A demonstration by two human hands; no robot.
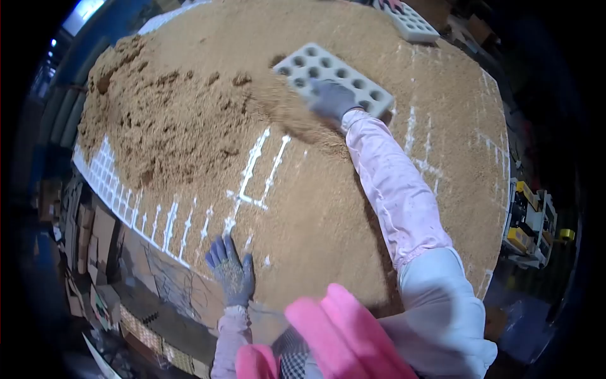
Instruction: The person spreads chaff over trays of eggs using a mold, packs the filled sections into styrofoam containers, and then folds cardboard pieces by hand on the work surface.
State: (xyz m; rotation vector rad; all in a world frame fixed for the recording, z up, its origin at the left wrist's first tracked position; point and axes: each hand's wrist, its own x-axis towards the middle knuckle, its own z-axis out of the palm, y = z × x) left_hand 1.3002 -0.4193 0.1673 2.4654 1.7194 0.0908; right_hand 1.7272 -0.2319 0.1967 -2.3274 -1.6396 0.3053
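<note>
A pale block with rows of round holes point(341, 73) lies tilted on the brown granular material near the top middle. My right hand point(333, 100), in a grey glove, is at the block's near edge, its fingers blurred and partly hidden. My left hand point(232, 271), also gloved and dusted with grains, rests flat with fingers spread at the near edge of the material. White grid lines point(252, 165) show through the material between my hands. A rough heap of the material point(170, 120) spreads to the left.
Another person's gloved hand point(392, 5) is at a second holed block point(413, 24) at the top right. Yellow and white equipment point(530, 224) stands beyond the right edge. Cardboard pieces point(101, 246) are piled below the left edge.
</note>
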